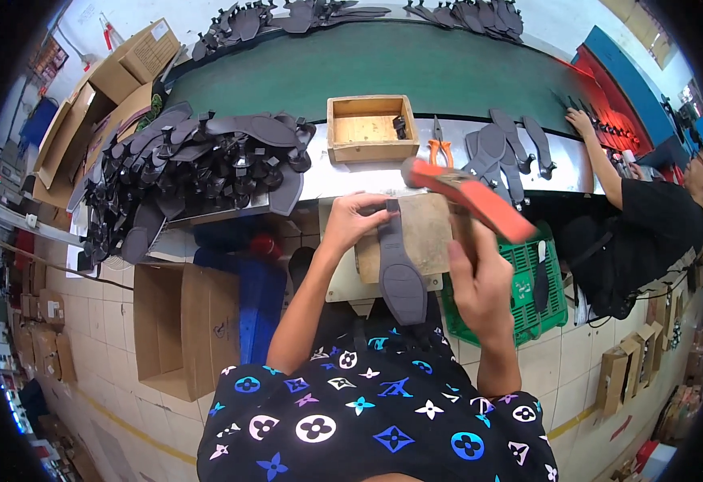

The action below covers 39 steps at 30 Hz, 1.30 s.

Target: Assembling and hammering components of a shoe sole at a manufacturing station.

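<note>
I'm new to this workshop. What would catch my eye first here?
The orange-handled hammer, raised in the right hand at centre, stands out most. Under it the left hand pins a dark sole on a wooden block. At left lies a big heap of dark soles.

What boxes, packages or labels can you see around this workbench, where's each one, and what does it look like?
Cardboard boxes: upper left behind the sole pile, brown, flaps open, one with a white label.
Open cardboard box: on the floor at lower left, brown, rectangular.
Small cardboard boxes: on the floor at right, brown, standing upright.
</note>
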### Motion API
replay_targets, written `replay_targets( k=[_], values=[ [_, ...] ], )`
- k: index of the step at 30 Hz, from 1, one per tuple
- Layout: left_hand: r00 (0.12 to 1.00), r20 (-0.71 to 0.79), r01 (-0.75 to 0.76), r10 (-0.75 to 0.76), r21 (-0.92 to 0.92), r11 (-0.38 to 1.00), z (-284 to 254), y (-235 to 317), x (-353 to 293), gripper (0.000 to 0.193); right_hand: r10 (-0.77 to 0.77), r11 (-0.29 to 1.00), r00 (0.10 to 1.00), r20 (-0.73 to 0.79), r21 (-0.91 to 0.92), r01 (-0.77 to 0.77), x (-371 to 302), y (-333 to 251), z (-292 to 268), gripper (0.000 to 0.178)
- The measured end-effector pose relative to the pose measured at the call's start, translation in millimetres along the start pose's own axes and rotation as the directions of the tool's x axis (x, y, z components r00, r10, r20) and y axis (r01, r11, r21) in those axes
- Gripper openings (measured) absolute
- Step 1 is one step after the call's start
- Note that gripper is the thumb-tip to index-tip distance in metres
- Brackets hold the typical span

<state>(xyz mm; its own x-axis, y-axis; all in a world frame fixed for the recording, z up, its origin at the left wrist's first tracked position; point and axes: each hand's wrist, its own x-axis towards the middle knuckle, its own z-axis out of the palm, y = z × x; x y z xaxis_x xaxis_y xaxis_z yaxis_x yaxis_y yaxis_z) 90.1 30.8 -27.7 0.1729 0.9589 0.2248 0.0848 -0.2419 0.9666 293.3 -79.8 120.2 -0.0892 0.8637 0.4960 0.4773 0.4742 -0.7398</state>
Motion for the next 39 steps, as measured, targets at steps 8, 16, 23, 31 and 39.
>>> replay_targets(
  k=[8, 16, 23, 31, 39],
  values=[
    [1.000, -0.009, 0.026, -0.025, 0.054, 0.998, 4.3, 16.9, -5.1, 0.026, 0.117, 0.984, 0.968, 0.220, -0.157, -0.083, -17.3, 37.4, 23.5, 0.028],
    [0.997, 0.045, 0.057, -0.061, 0.086, 0.995, -7.8, 5.9, -6.7, 0.045, -0.055, 0.998, 0.997, -0.054, -0.042, 0.053, -5.8, -16.0, -14.7, 0.036],
    [0.993, 0.114, -0.052, -0.023, 0.614, 0.787, 5.2, 22.4, -8.3, 0.123, 0.042, 0.953, 0.966, 0.254, -0.301, 0.038, -2.2, 54.6, 21.7, 0.016],
    [0.990, 0.108, 0.020, -0.093, 0.546, 0.838, -1.2, 19.4, -13.1, 0.079, -0.179, 0.958, 0.980, 0.092, -0.209, 0.194, 5.2, -6.2, -2.2, 0.024],
    [0.987, 0.070, -0.159, 0.147, 0.609, 0.777, 2.0, 10.9, -30.6, 0.048, 0.151, 0.986, 0.974, 0.170, -0.099, -0.135, 14.2, 15.0, 4.5, 0.015]
  ],
)
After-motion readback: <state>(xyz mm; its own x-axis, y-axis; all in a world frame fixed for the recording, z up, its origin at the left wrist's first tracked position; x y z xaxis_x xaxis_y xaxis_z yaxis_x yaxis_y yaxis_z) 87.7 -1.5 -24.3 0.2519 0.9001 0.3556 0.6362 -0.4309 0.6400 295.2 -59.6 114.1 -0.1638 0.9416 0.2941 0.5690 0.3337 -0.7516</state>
